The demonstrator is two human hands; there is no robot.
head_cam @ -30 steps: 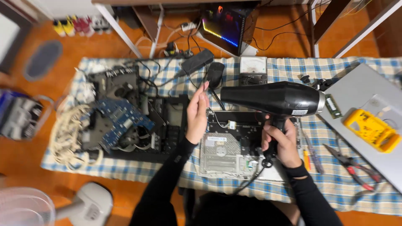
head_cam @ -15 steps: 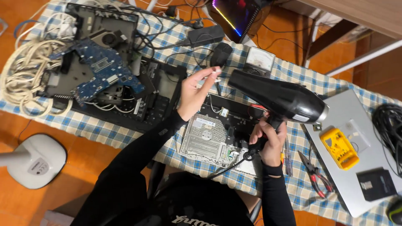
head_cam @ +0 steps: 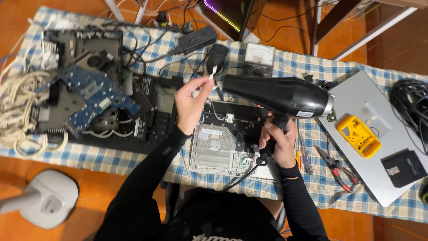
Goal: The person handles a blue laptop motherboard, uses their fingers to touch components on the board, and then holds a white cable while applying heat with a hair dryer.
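Two hands busy over an opened laptop chassis (head_cam: 232, 143), bare silver drive cage and dark board exposed, lying on the blue-and-white checked tablecloth (head_cam: 133, 160). Right hand (head_cam: 278, 143) is wrapped tight round the grip of a bulky black plastic hair dryer (head_cam: 281, 96), nozzle pointing left, cord trailing off the near table edge. Left hand (head_cam: 191, 105) pinches a small thin white strip (head_cam: 211, 73) between thumb and forefinger, held up just off the nozzle mouth. Strip looks light, floppy, easy to tear or drop, so my guess: grip low, near its root, not the tip. Dryer is nose-heavy; handle is the only sane hold. Room is tight: stripped black chassis with a blue circuit board (head_cam: 89, 96) crowds the left, coiled cream cable (head_cam: 22, 107) beyond it. Black mouse (head_cam: 217, 57) and an analogue meter (head_cam: 260, 54) sit behind. To the right: closed silver laptop (head_cam: 356, 147) carrying a yellow multimeter (head_cam: 358, 136), red-handled pliers (head_cam: 336, 167) and screwdrivers (head_cam: 303, 156) beside the wrist. Freest room is straight above the chassis.
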